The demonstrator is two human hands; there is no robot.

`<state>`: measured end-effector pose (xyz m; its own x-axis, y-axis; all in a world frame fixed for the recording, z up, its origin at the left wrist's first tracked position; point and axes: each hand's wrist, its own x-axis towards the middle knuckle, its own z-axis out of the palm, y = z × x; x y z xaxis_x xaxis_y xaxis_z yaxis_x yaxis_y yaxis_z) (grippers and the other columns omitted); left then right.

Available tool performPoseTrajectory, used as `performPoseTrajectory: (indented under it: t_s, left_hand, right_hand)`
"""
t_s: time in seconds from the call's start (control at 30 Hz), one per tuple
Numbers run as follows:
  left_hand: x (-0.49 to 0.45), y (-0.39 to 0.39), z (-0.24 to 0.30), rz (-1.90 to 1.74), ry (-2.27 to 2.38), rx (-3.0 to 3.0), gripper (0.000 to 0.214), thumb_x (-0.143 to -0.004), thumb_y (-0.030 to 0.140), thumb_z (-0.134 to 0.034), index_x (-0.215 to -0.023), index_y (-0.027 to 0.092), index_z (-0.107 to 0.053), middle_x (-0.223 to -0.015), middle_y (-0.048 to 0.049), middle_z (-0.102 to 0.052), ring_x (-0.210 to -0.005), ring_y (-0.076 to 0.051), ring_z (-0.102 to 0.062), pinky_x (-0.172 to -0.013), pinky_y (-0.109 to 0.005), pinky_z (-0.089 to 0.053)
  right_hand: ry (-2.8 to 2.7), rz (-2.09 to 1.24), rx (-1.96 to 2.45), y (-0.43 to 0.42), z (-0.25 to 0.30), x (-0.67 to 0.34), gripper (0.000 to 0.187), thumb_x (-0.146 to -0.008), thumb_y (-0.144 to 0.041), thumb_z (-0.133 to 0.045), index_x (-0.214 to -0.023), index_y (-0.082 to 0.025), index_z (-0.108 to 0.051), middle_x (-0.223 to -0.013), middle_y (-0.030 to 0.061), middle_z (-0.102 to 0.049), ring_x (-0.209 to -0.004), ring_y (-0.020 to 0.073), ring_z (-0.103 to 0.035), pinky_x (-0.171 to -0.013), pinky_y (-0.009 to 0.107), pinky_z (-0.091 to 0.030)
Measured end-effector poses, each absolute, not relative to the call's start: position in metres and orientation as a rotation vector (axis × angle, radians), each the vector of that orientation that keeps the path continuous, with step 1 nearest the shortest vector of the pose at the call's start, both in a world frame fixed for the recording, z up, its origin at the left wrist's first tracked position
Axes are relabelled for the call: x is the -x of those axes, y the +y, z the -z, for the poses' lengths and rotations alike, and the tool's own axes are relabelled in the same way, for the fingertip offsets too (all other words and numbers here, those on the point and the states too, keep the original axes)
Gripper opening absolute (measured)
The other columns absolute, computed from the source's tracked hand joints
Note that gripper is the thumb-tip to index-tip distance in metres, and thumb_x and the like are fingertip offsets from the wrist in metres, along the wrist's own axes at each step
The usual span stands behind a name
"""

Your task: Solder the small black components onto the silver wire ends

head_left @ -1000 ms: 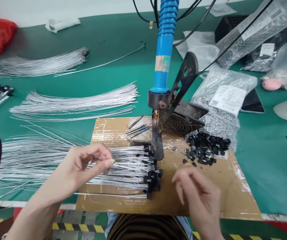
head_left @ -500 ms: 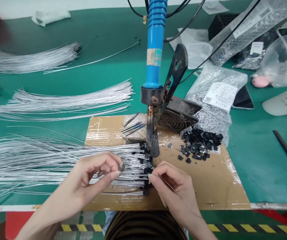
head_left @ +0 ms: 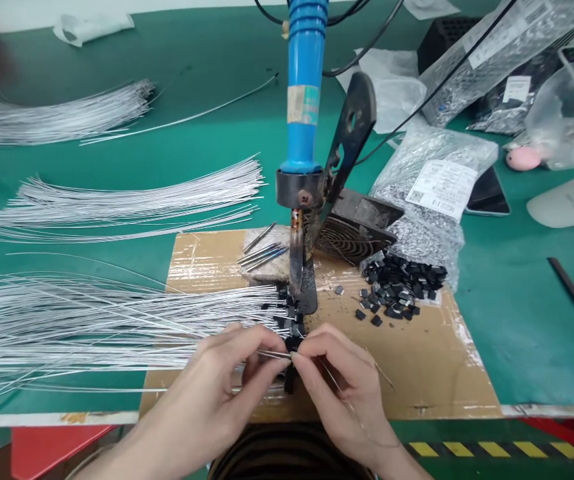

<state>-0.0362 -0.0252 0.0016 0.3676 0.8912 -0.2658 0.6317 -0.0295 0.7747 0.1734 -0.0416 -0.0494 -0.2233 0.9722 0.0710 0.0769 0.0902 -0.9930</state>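
Observation:
My left hand is closed, thumb and forefinger pinching a white wire close to its right end. Opposite it, my right hand pinches a thin solder wire, which trails back under the palm towards the wrist. The fingertips of both hands almost meet, and what lies exactly between them is too small to make out. Just behind them is a row of small black connectors at the ends of many white wires. A blue-handled soldering iron hangs in a stand above, tip downward.
Beneath the work lies a cardboard sheet. Loose black pieces spill near a labelled plastic bag. A small fan stands behind the iron. Spare tips rest left of it. More wire bundles lie at left.
My left hand has moved right and now pinches a wire beside my right fingertips. My right hand has stayed nearly in place, still pinching the solder wire. The view has shifted slightly.

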Motion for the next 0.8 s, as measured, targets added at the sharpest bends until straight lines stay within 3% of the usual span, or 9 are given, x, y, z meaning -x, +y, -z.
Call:
performPoseTrajectory:
  t_s: [0.17, 0.3, 0.37, 0.43, 0.5, 0.67, 0.8]
  left_hand:
    - [0.017, -0.022, 0.002, -0.409, 1.357, -1.58, 0.024, -0.104, 0.039, -0.055, -0.086, 0.029, -0.066, -0.071, 0.0014, -0.059, -0.062, -0.019, -0.051, -0.056, -0.031, -0.038]
    - [0.015, -0.02, 0.001, -0.456, 1.414, -1.349, 0.03, -0.102, 0.046, -0.057, -0.081, 0.025, -0.066, -0.066, 0.0023, -0.05, -0.06, -0.017, -0.041, -0.055, -0.03, -0.031]
    - [0.015, -0.02, -0.001, -0.475, 1.449, -1.26, 0.031, -0.101, 0.046, -0.059, -0.081, 0.023, -0.066, -0.068, 0.0016, -0.053, -0.063, -0.016, -0.043, -0.058, -0.03, -0.031]
    - [0.014, -0.021, -0.002, -0.504, 1.475, -1.217, 0.031, -0.1, 0.046, -0.061, -0.08, 0.022, -0.068, -0.07, 0.0005, -0.056, -0.065, -0.016, -0.045, -0.059, -0.03, -0.03]
    - [0.013, -0.022, -0.003, -0.524, 1.499, -1.185, 0.031, -0.098, 0.046, -0.063, -0.08, 0.022, -0.068, -0.07, 0.0004, -0.057, -0.064, -0.016, -0.044, -0.059, -0.03, -0.029]
    - [0.01, -0.022, -0.007, -0.533, 1.506, -1.155, 0.03, -0.097, 0.046, -0.064, -0.079, 0.022, -0.07, -0.068, 0.0011, -0.057, -0.063, -0.015, -0.043, -0.059, -0.03, -0.028]
    - [0.011, -0.021, -0.008, -0.523, 1.486, -1.15, 0.03, -0.097, 0.046, -0.064, -0.08, 0.022, -0.071, -0.069, 0.0006, -0.06, -0.064, -0.015, -0.045, -0.059, -0.03, -0.029]
  right_hand:
    - [-1.446, -1.234, 1.124, -0.043, 0.05, -0.176, 0.014, -0.103, -0.016, -0.06, -0.09, -0.021, -0.065, -0.082, -0.0009, -0.056, -0.07, 0.0126, -0.055, -0.062, 0.026, -0.043]
    - [-1.012, -1.313, 1.183, -0.043, 0.054, -0.18, 0.021, -0.106, -0.025, -0.061, -0.086, -0.021, -0.064, -0.07, -0.0061, -0.05, -0.047, 0.0053, -0.049, -0.046, 0.019, -0.038]
    - [-0.81, -1.428, 1.076, -0.042, 0.058, -0.183, 0.029, -0.11, -0.038, -0.053, -0.093, -0.021, -0.07, -0.072, -0.0042, -0.055, -0.047, 0.0071, -0.056, -0.045, 0.019, -0.045]
    - [-0.718, -1.572, 0.93, -0.041, 0.06, -0.185, 0.049, -0.111, -0.053, -0.038, -0.108, -0.021, -0.076, -0.08, 0.0024, -0.064, -0.059, 0.0141, -0.066, -0.05, 0.025, -0.057]
    - [-0.68, -1.643, 0.889, -0.04, 0.061, -0.183, 0.061, -0.112, -0.058, -0.029, -0.113, -0.021, -0.078, -0.085, 0.0061, -0.068, -0.066, 0.0168, -0.068, -0.054, 0.029, -0.062]
    - [-0.835, -1.548, 1.093, -0.041, 0.053, -0.169, 0.03, -0.108, -0.037, -0.058, -0.103, -0.024, -0.084, -0.08, 0.0007, -0.064, -0.059, 0.0069, -0.064, -0.055, 0.015, -0.057]
    - [-0.784, -1.64, 1.028, -0.042, 0.049, -0.159, 0.017, -0.101, -0.033, -0.071, -0.105, -0.027, -0.086, -0.082, 0.0001, -0.065, -0.054, 0.0048, -0.06, -0.048, 0.013, -0.055]
